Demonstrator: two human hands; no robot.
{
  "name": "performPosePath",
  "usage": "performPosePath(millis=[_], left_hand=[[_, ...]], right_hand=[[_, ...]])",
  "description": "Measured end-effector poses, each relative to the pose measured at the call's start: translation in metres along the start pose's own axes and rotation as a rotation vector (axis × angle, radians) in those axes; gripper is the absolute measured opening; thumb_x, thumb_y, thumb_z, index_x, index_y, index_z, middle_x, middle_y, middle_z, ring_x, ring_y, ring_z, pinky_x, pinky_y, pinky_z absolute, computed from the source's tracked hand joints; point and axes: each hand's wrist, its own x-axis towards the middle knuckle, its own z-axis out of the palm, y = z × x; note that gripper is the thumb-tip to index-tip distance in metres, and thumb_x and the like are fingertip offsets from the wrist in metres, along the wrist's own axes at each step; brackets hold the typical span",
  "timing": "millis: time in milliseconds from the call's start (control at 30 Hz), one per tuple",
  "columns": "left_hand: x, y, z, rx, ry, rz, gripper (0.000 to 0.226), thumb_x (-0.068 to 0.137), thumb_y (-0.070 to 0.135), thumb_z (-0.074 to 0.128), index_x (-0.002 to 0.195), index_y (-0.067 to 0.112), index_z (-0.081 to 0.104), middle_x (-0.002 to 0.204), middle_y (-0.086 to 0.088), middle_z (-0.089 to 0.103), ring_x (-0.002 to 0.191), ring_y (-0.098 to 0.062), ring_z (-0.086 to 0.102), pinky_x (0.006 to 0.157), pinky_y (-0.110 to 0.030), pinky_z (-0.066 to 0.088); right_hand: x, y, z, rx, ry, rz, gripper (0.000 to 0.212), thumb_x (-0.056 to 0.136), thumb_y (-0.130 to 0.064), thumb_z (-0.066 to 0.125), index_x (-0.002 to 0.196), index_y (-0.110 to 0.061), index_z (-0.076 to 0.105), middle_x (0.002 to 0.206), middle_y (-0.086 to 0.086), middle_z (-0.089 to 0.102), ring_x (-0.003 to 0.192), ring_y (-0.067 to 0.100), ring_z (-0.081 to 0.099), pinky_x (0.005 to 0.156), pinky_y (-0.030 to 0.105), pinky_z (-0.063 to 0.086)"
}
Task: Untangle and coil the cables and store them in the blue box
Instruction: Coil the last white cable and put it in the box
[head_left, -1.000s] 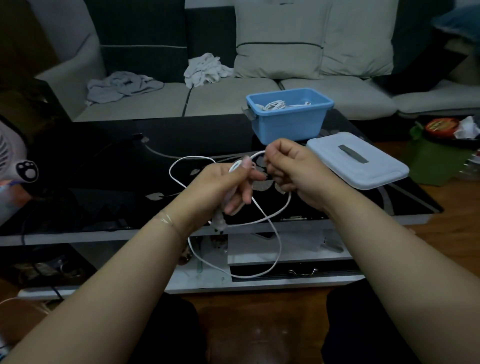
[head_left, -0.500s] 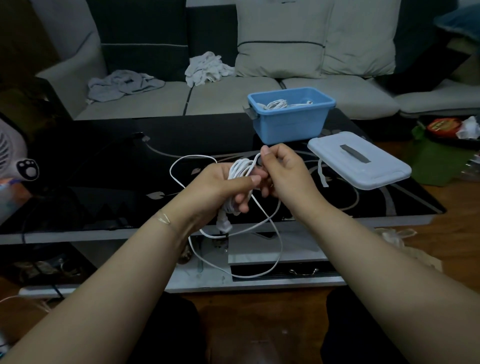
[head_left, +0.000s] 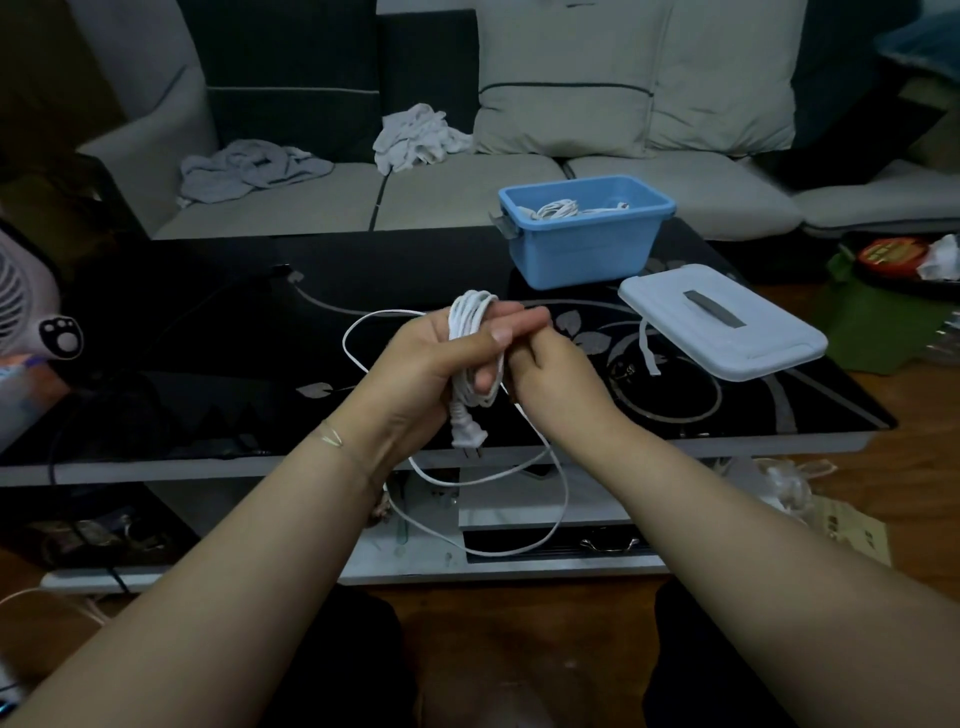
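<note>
Dim living room, sofa (head_left: 467, 192) behind a black glass tabletop (head_left: 208, 332). Compared with half a second ago I see more turns of the white power cable (head_left: 470, 332) on the left hand (head_left: 431, 358), whose grip now wraps the bundle, plug (head_left: 467, 432) dangling below. The right hand (head_left: 550, 369) has dropped behind it; I cannot tell its grip. A slack loop hangs off the edge. The blue box (head_left: 587, 244) stands open beyond, its lid (head_left: 722, 322) beside it. Coiling is nearly finished, I judge.

Both hands met at mid-frame

The left hand (head_left: 431, 358) was curled round the white cable (head_left: 470, 332), thumb laid across it. The right hand (head_left: 550, 374) pressed close against its fingers (head_left: 511, 325), both forearms reaching forward, converging
</note>
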Motion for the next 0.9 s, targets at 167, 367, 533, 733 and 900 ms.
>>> performPosePath(millis=[167,367,533,733,900], left_hand=[[0.0,0.003,0.002,-0.117,0.141,0.012,0.038,0.094,-0.004,0.046,0.131,-0.008,0.044,0.12,-0.012,0.066,0.068,-0.008,0.066,0.066,-0.018,0.051],[0.004,0.002,-0.001,-0.073,0.18,0.012,0.045,0.091,-0.013,0.045,0.135,-0.005,0.039,0.127,-0.012,0.06,0.078,-0.011,0.071,0.069,-0.019,0.055],[0.006,-0.002,-0.008,0.103,0.185,0.037,0.042,0.096,-0.008,0.041,0.137,-0.004,0.032,0.117,-0.007,0.064,0.088,-0.014,0.071,0.075,-0.02,0.056],[0.006,-0.007,-0.003,0.365,0.169,0.054,0.046,0.098,-0.005,0.04,0.141,0.002,0.025,0.13,-0.007,0.056,0.094,-0.008,0.067,0.081,-0.019,0.055],[0.008,-0.01,-0.001,0.516,0.163,0.043,0.049,0.098,0.001,0.045,0.142,0.006,0.026,0.15,-0.002,0.037,0.097,0.003,0.063,0.077,-0.011,0.051]], right_hand=[[-0.007,-0.004,0.005,-0.112,-0.171,-0.061,0.028,0.098,-0.03,0.037,0.125,-0.034,0.042,0.09,0.009,0.066,0.078,0.029,0.063,0.073,0.049,0.053],[-0.011,-0.01,0.0,0.032,-0.336,-0.006,0.034,0.095,-0.016,0.05,0.128,-0.022,0.042,0.079,-0.002,0.064,0.067,0.013,0.063,0.071,0.035,0.054],[-0.011,-0.005,-0.004,-0.058,-0.404,-0.063,0.03,0.097,-0.017,0.046,0.125,-0.028,0.045,0.067,-0.006,0.063,0.064,0.011,0.061,0.072,0.033,0.052],[-0.012,-0.004,-0.012,-0.298,-0.463,-0.152,0.032,0.097,-0.019,0.045,0.129,-0.022,0.047,0.089,0.0,0.06,0.088,0.023,0.061,0.078,0.034,0.049],[-0.008,-0.004,-0.011,-0.06,-0.444,-0.088,0.012,0.098,-0.02,0.048,0.108,-0.02,0.055,0.063,-0.012,0.057,0.058,0.006,0.057,0.073,0.039,0.056]])
